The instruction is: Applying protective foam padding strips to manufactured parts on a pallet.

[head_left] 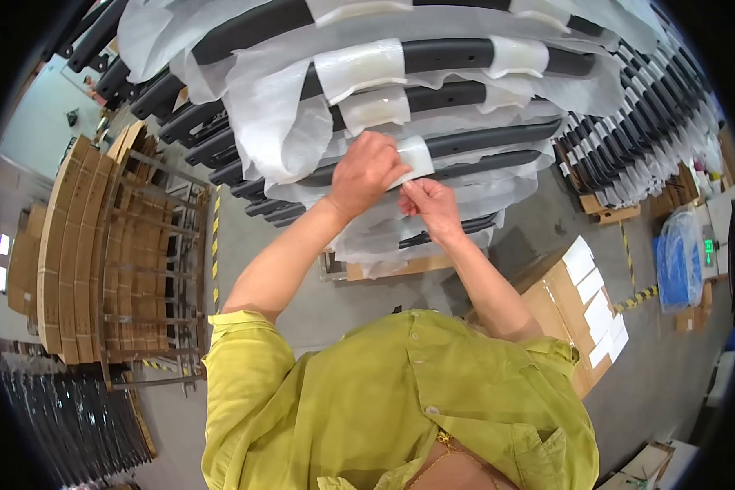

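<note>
A tall stack of long black curved bars [498, 135] lies in front of me, each wrapped in thin white foam sheet [261, 122] with white bands. My left hand [366, 170] presses on a white foam band [416, 155] around one bar in the middle of the stack. My right hand [433, 204] is just below it, fingers pinched on the lower edge of that same band. Both forearms reach up from my yellow-green shirt.
A metal rack of flat cardboard [90, 245] stands at left. An open cardboard box with white sheets [584, 302] sits at right. More black bars [653, 106] are piled at far right, and a blue bag [679, 257] beside them. Yellow-black floor tape [216, 237] runs past the rack.
</note>
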`<state>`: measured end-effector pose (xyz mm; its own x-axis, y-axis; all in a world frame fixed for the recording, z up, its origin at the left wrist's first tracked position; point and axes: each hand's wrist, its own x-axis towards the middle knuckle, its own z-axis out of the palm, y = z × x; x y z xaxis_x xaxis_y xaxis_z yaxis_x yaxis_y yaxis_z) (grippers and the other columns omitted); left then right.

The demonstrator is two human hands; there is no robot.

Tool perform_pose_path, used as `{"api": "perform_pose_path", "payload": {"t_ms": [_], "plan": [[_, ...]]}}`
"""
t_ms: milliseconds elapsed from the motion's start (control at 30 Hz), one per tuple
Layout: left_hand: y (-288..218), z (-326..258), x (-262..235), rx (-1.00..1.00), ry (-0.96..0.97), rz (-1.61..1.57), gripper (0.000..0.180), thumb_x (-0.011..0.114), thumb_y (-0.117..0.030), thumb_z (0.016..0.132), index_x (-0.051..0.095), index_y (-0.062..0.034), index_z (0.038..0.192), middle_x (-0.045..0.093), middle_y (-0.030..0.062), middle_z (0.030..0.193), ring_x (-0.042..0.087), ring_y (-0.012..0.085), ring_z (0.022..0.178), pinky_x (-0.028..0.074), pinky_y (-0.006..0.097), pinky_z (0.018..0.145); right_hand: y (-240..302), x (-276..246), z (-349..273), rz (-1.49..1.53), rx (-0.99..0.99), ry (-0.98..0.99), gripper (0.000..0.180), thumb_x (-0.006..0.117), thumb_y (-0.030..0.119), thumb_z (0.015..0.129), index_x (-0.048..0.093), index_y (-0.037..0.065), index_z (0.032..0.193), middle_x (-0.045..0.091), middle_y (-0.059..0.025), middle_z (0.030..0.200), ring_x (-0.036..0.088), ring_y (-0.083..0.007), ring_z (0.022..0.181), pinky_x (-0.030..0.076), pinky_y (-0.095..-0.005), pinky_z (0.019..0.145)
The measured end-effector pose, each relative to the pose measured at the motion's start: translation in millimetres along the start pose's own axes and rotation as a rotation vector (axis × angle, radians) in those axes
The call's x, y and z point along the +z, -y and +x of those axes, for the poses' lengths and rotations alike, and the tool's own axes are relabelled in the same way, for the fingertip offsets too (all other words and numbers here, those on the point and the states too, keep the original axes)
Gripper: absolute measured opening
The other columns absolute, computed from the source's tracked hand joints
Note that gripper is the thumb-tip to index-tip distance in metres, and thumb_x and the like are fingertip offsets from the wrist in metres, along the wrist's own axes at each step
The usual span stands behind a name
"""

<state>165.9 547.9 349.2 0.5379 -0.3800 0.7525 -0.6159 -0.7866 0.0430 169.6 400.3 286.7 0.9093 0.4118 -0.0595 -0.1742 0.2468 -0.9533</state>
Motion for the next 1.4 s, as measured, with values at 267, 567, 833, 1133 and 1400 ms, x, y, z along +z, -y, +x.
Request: {"api": "perform_pose_path", "payload": {"t_ms": [267,567,833,1133,1400], "plan": [[7.6,12.0,10.7,-0.140,0.133,-0.069,0.041,0.062,-0.031,0.067,0.048,-0.0035,0.094,0.056,0.0119,0.084,0.053,0.0310,0.078,0.044,0.038,0.066,8.4,-15.9,-2.3,0.057,0.103,0.004,0.024,0.052,0.023,0.082,0.055,0.002,0.073,0.053,-0.0034,0.060,0.048,-0.0100,0.050,0.038,-0.0216,0.048],[5.4,-7.4,29.6,-0.236,0.162,-0.011,0.019,0.051,-0.023,0.070,0.047,-0.0101,0.084,0.054,0.0087,0.074,0.055,0.0279,0.072,0.046,0.038,0.058,51.8,4.3,9.4,-0.114,0.063,-0.106,0.018,0.054,0.020,0.080,0.056,0.003,0.074,0.053,-0.0003,0.059,0.046,-0.0059,0.045,0.034,-0.0154,0.038],[-15.0,-3.4,-22.1,-0.448,0.359,-0.150,0.020,0.054,-0.018,0.066,0.052,-0.0118,0.085,0.058,0.0086,0.082,0.056,0.0216,0.081,0.041,0.034,0.068,63.3,-1.6,42.6,0.190,0.440,-0.083,0.021,0.054,0.027,0.081,0.052,0.009,0.071,0.053,0.0016,0.056,0.047,-0.0043,0.041,0.033,-0.0116,0.032],[-4.4,6.7,67.0,-0.532,-0.125,-0.115,0.011,0.054,-0.022,0.060,0.055,-0.0130,0.055,0.057,0.0038,0.066,0.055,0.0204,0.070,0.039,0.033,0.062,84.2,-2.6,22.6,-0.028,0.150,-0.120,0.038,0.046,0.040,0.083,0.056,0.004,0.077,0.059,-0.0032,0.065,0.054,-0.0102,0.051,0.042,-0.0172,0.046],[-5.5,6.5,81.2,-0.479,-0.463,-0.035,0.011,0.052,-0.022,0.064,0.053,-0.0107,0.064,0.052,0.0018,0.062,0.052,0.0183,0.066,0.036,0.031,0.063,65.0,21.3,-7.1,-1.218,-0.591,-0.149,0.031,0.054,0.004,0.077,0.048,-0.001,0.107,0.052,-0.0098,0.104,0.052,-0.0199,0.090,0.041,-0.0274,0.077]]}}
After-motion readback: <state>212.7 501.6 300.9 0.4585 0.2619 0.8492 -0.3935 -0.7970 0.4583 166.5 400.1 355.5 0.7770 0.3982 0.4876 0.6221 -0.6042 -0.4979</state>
